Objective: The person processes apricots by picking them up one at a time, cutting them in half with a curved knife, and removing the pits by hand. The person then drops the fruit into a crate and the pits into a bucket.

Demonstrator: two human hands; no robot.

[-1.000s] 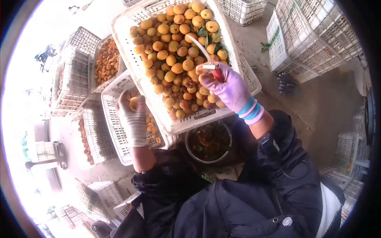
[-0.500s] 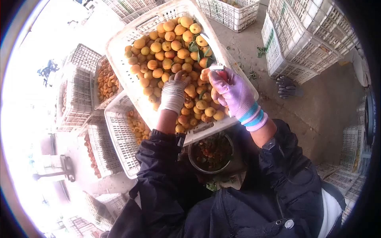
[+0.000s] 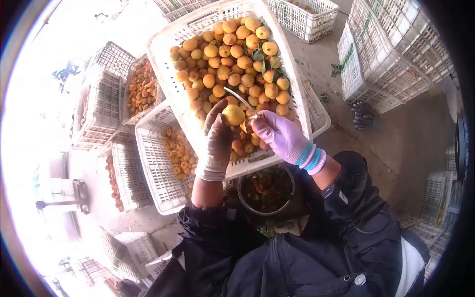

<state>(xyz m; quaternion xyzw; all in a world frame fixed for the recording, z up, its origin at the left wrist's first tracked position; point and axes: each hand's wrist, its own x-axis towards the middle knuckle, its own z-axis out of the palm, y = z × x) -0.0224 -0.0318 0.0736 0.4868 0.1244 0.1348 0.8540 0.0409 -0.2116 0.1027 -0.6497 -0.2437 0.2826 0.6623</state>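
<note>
My left hand (image 3: 219,133), in a dirty whitish glove, grips a yellow apricot (image 3: 233,115) between thumb and fingers. My right hand (image 3: 282,136), gloved in lilac with blue cuff stripes, is closed on a small knife (image 3: 239,97) whose thin, pale blade curves up and to the left beyond the apricot. Its handle is mostly hidden in my fist. Both hands are above the near part of a large white crate (image 3: 173,29) full of whole apricots (image 3: 224,51). A few green leaves (image 3: 267,64) lie among the fruit at the right.
Beneath the big crate's left side, another white crate (image 3: 148,143) holds halved apricots (image 3: 179,151). A round bucket (image 3: 292,195) with dark scraps stands near my knees. Stacked crates (image 3: 391,54) rise at right beside dark gloves (image 3: 363,115); more filled crates (image 3: 131,173) stand at left.
My left hand has lifted an apricot out of the pile and brought it up near the knife. My right hand has moved slightly left and down, and the curved blade now shows. The view has shifted.
</note>
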